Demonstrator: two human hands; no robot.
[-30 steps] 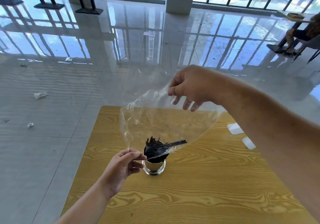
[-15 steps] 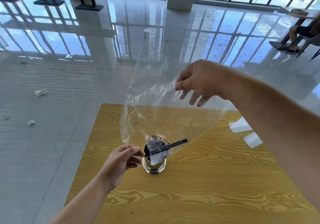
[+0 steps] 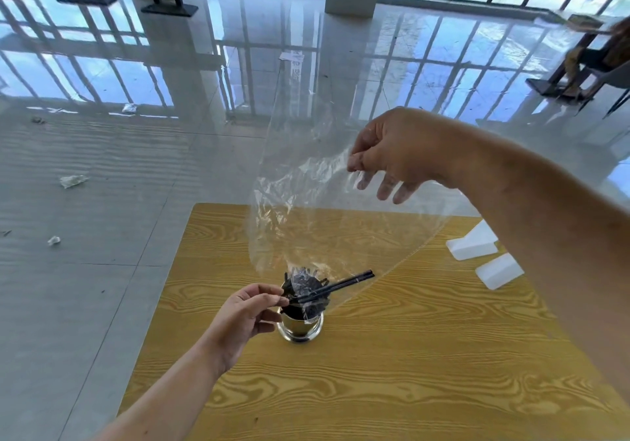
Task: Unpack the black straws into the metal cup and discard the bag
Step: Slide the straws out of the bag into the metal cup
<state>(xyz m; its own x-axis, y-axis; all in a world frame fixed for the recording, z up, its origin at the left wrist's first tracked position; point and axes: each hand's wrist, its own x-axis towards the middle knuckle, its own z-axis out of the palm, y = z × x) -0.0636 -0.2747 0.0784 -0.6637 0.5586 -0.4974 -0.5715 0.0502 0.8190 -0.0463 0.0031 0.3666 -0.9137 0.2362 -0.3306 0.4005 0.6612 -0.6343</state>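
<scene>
A clear, crinkled plastic bag point(image 3: 306, 208) is held up over the table point(image 3: 409, 372) by the right hand point(image 3: 405, 149). Its upper edge is pinched between thumb and forefinger, while the other fingers point(image 3: 385, 188) hang loosely spread below. The film is thin and glossy, creased near the pinch and smoother where it fans out to the right; its lower end narrows to a crumpled corner at the mouth of the cup point(image 3: 300, 324).

The cup is a round, polished metal cylinder with a mirror-like base, standing upright near the middle of the table. Black straws point(image 3: 300, 287) are bunched inside it, their ends sticking up above the rim. Two more straws point(image 3: 341, 285), thin and straight, lie slanted across the rim with their far ends pointing right; they appear to be still inside the bag's corner. Their near ends are gripped by the closed fingertips of the left hand point(image 3: 243, 318), which is just beside the cup.

The table is yellow with bold wood grain and a squared far-left corner. Broad bare surface is left in front of and to the right of the cup. Two white wedge-shaped blocks point(image 3: 477, 246) lie near the right edge, well apart from the cup. Glossy grey floor point(image 3: 102, 202), strewn with scraps point(image 3: 73, 180), lies beyond.
</scene>
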